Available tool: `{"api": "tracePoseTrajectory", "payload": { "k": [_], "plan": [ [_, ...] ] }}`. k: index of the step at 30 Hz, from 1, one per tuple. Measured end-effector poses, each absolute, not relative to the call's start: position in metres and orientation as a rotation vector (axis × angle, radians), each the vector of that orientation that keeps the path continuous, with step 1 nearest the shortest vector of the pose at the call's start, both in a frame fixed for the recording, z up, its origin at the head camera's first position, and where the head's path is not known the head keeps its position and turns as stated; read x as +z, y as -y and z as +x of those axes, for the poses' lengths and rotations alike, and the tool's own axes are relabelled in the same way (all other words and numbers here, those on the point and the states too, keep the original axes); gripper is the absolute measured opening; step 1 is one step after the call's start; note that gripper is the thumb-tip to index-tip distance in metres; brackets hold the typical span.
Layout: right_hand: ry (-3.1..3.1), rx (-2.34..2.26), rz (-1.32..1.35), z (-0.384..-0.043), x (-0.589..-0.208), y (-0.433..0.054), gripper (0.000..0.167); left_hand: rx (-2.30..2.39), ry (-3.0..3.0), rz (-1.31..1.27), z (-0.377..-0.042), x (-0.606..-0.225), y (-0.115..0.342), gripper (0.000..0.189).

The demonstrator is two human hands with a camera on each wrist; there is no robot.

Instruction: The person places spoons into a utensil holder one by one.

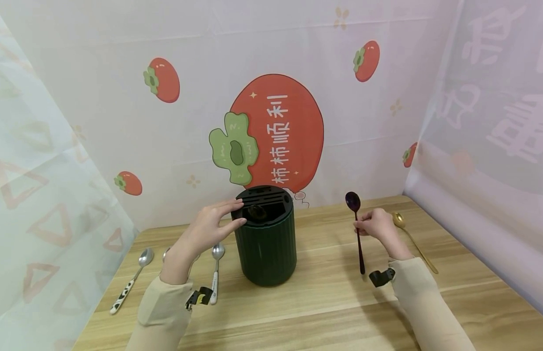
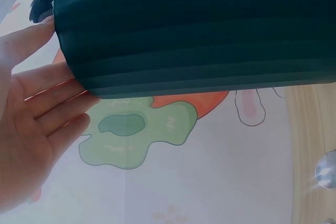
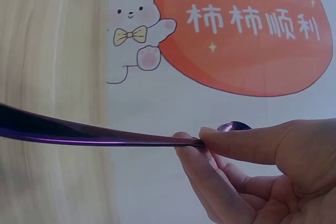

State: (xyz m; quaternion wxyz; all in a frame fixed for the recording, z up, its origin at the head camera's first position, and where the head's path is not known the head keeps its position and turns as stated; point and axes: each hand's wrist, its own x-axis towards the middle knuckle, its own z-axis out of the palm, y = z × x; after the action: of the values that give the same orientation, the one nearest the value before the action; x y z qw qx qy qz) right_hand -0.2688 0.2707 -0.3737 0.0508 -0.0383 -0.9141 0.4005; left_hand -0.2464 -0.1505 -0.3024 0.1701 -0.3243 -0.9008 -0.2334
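Right grip point(image 1: 376, 224): thumb and fingertips pinch a dark purple spoon point(image 1: 359, 246) partway along its handle, bowl up and handle pointing down over the pale wooden bench point(image 1: 315, 307). Whether the handle's end touches the wood cannot be told. Left grip point(image 1: 211, 222): holding nothing, thumb and fingers extended, fingertips at the rim of a ribbed, dark green canister point(image 1: 268, 253) with a slotted black top. Something dark and shiny shows inside the canister, which stands upright between the two hands, well apart from the purple spoon. Just right of the right hand lies a gold spoon point(image 1: 416, 241). Left of the canister lie a silver spoon with a white handle point(image 1: 217, 252) and, farther off, one with a black-and-white patterned handle point(image 1: 141, 263); between them, the left wrist hides most of another. Behind hangs a white cloth point(image 1: 271, 44) printed with red persimmons and lettering.
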Motion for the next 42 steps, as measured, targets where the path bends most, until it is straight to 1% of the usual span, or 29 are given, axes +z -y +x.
{"api": "tracePoseTrajectory", "payload": {
  "k": [8,21,29,42],
  "plan": [
    [2.756,1.197,-0.046,-0.261,-0.359,-0.262,0.023,-0.661,2.561,-0.915,-0.247,-0.302,0.151,0.049],
    [2.699,1.227,-0.032,-0.257,-0.344,-0.249,0.027,-0.657,2.562,-0.906,-0.247,-0.302,0.150,0.049],
    [2.662,1.282,0.006,-0.256,-0.339,-0.243,0.023,-0.662,2.569,-0.909,-0.245,-0.301,0.150,0.049],
    [2.632,1.205,0.064,-0.249,-0.327,-0.230,0.023,-0.659,2.567,-0.911,-0.246,-0.302,0.150,0.049]
  ]
}}
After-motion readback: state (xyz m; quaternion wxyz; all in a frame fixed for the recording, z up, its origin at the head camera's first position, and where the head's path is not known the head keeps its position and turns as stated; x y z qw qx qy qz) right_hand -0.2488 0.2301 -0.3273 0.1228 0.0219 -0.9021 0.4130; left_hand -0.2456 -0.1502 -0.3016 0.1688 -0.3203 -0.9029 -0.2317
